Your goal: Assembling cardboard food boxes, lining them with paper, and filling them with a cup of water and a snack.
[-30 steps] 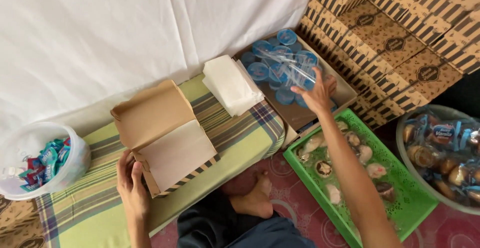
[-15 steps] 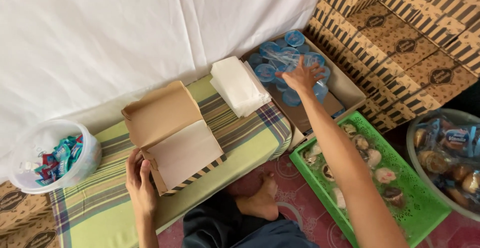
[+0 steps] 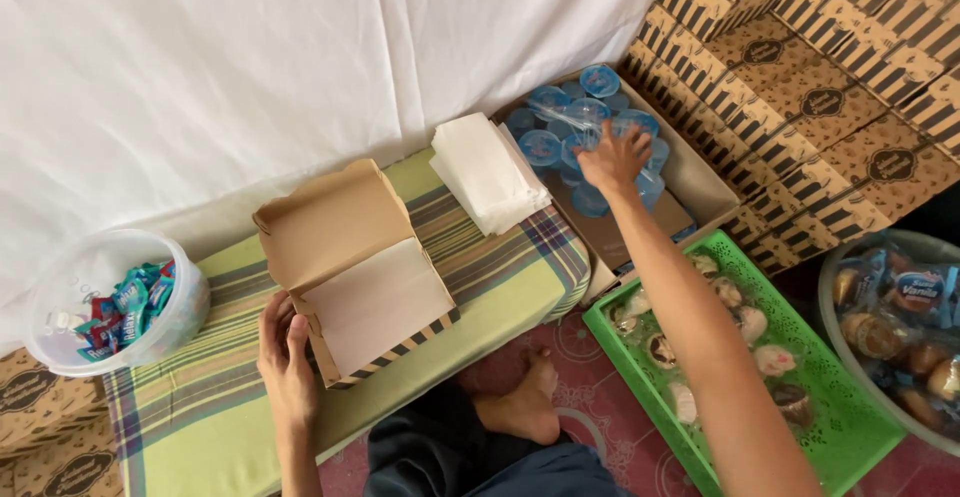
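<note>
Head view: your right hand (image 3: pixel 612 157) reaches into the brown cardboard tray (image 3: pixel 700 172), fingers spread and curled down on the blue-lidded clear plastic cups (image 3: pixel 560 122) — whether it grips one, you cannot tell. Your left hand (image 3: pixel 287 367) lies flat, fingers together, against the open striped cardboard box (image 3: pixel 350 272) on the green plaid-covered table (image 3: pixel 200 417) — white paper sheets (image 3: pixel 487 172) lie between box and tray.

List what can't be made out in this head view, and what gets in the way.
- Right hand: its fingers cover the blue-lidded clear plastic cups beneath, so the grip is unclear.
- Clear round tub of wrapped sweets: wrappers too small to tell apart.
- Grey round basin of wrapped cakes: cut off by the right edge.
- Green perforated plastic tray: partly behind the right forearm.
</note>
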